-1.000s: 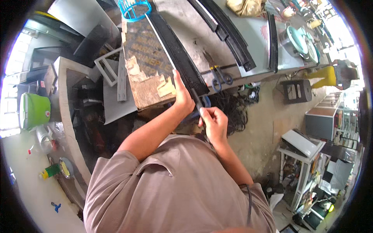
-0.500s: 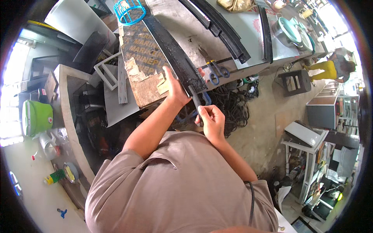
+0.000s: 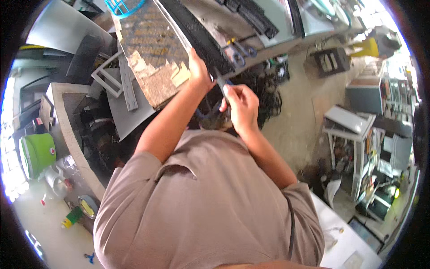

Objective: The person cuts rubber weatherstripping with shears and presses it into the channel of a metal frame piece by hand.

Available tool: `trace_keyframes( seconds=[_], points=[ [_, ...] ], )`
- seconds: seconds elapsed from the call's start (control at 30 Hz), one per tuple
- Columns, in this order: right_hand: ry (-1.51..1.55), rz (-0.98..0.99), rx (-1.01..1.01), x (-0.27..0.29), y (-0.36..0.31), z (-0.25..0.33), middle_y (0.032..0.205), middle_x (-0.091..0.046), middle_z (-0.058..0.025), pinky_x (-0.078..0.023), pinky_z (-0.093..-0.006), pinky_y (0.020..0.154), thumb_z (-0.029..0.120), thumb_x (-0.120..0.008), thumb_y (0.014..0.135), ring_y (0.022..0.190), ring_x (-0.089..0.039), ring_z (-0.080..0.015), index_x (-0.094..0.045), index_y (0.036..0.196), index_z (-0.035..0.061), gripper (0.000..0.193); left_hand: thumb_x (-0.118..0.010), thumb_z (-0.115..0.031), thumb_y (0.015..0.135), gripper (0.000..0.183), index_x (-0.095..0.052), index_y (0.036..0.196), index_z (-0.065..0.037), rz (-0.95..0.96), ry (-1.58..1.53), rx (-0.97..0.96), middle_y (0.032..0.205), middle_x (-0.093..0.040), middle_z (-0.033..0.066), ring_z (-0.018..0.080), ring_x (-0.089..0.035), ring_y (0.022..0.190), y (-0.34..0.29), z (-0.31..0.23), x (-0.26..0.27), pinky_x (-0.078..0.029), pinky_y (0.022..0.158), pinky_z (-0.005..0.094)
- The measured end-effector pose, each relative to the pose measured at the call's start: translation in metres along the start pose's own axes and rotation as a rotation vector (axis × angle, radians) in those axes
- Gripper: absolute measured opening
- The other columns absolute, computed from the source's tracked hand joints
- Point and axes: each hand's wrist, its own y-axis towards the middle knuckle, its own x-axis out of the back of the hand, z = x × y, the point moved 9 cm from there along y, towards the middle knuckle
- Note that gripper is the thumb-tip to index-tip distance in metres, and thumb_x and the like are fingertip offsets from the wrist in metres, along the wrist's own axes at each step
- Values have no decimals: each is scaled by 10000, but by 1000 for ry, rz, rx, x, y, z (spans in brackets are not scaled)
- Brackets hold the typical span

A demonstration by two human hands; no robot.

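A long black profile (image 3: 199,33) lies lengthwise on a worn wooden board (image 3: 156,56), its near end pointing toward me. My left hand (image 3: 199,74) is closed around the left edge of that near end, thumb on top and the other fingers out of sight. In my right hand (image 3: 242,107) is a dark narrow bar (image 3: 219,81), pinched between thumb and fingers. Its far tip meets the profile's near end, or lies just beside it; blur keeps me from telling which. Blue-handled scissors (image 3: 239,51) lie just right of the profile.
A blue wire basket (image 3: 123,6) stands at the board's far left. More black profiles (image 3: 253,15) lie on the bench at the right. Tangled black cords (image 3: 264,96) hang below. A dark stool (image 3: 330,62) and a person in yellow (image 3: 365,47) are farther right.
The view has shifted, so bench, profile and hands appear higher in it. Both hands stay at the profile's near end, and my right hand keeps hold of the dark bar.
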Motion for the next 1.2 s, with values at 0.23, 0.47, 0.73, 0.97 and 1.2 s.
trace_keyframes(
  seconds=[0.23, 0.47, 0.73, 0.97, 1.2],
  points=[
    [99, -88, -82, -16, -17, -19, 723, -614, -75, -506, -281, 523, 113, -670, 934, 562, -576, -124, -625, 897, -53, 177, -133, -703, 958, 888, -518, 1250, 42, 21, 57, 168, 1079, -646, 251, 408, -637, 971, -7, -7, 5, -512, 881, 543],
    [115, -204, -53, -23, -5, -27, 764, -622, -75, -526, -294, 593, 139, -657, 948, 614, -595, -132, -610, 921, -50, 197, -135, -693, 959, 899, -495, 1272, 69, 63, 86, 201, 1100, -634, 267, 415, -624, 999, -12, 8, 2, -498, 915, 542],
    [-187, 35, -106, 14, -18, -8, 671, -552, 6, -373, -236, 534, 277, -584, 1005, 593, -461, -53, -636, 878, -8, 316, -85, -706, 950, 883, -550, 1165, 13, -2, 107, 95, 995, -657, 241, 395, -646, 936, -7, -2, -26, -524, 870, 526],
    [-524, 31, 94, 34, 17, 18, 567, -520, -2, -363, -270, 490, 315, -581, 1000, 516, -447, -73, -633, 819, -1, 368, -73, -690, 957, 866, -544, 1183, 1, 19, 85, 52, 968, -655, 233, 392, -642, 887, -5, 51, -33, -528, 823, 526],
    [-433, 358, -89, 63, 9, -11, 781, -617, -33, -440, -229, 642, 322, -563, 1013, 715, -556, -74, -639, 885, -11, 365, -73, -681, 964, 879, -550, 1160, 31, 21, 86, -52, 976, -657, 236, 392, -650, 925, -5, 35, -44, -529, 853, 521]
  ],
)
